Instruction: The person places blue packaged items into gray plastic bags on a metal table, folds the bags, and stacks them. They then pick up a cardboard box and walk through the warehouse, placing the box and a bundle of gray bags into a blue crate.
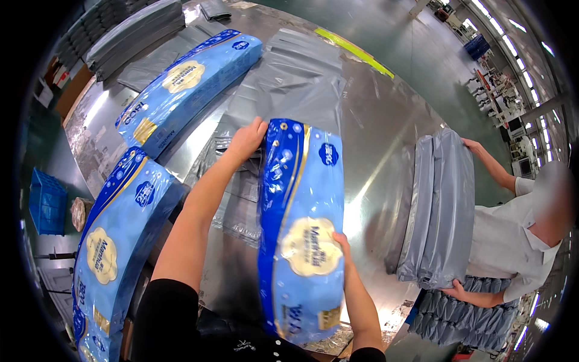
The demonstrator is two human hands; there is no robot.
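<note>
A long blue plastic-wrapped tissue pack [304, 181], with a cream label, is gripped between my two hands over the metal table. My left hand [248, 140] presses its far left corner, the fingers partly hidden behind the edge. On its right side my right hand [342, 246] shows a thumb lying on the front, while the other fingers are out of sight behind the pack. Grey plastic mailing bags [295, 66] lie flat on the table just beyond it, and some clear-looking crumpled wrap [232, 208] shows below my left wrist.
Two more blue packs lie at the left, one farther [199, 78] and one nearer [114, 241]. A co-worker [500, 235] at the right holds a stack of filled grey bags [446, 205]. Folded grey bags [136, 36] sit far left; a blue crate [48, 202] stands beyond the table edge.
</note>
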